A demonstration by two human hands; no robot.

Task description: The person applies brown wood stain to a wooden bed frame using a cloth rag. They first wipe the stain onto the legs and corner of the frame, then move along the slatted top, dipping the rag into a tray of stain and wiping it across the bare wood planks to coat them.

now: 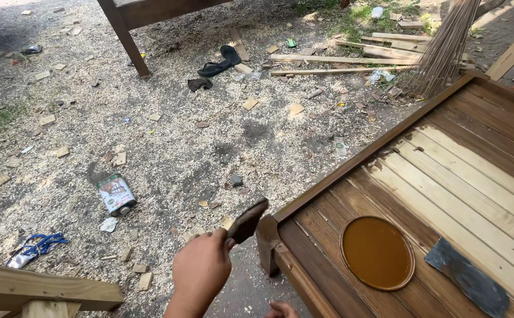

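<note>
My left hand (pixel 201 272) is closed around the handle of a flat brush (pixel 248 220) with dark brown bristles, held just off the near corner of a slatted wooden panel (pixel 327 232). The panel's near slats are stained dark brown and its middle slats are pale bare wood. A round dish of amber-brown liquid (pixel 377 253) sits on the stained slats, to the right of the brush. Only the fingertips of my right hand (pixel 281 310) show at the bottom edge, below the panel's corner post, too little to tell their state.
A dark grey rag (pixel 467 278) lies on the panel beside the dish. On the sawdust-covered ground lie a tin can (pixel 115 194), black sandals (pixel 218 62), a blue cord (pixel 38 244), wood offcuts and long strips (pixel 339 60). A broom (pixel 443 50) leans at the panel's far edge. A timber beam (pixel 39 288) is at bottom left.
</note>
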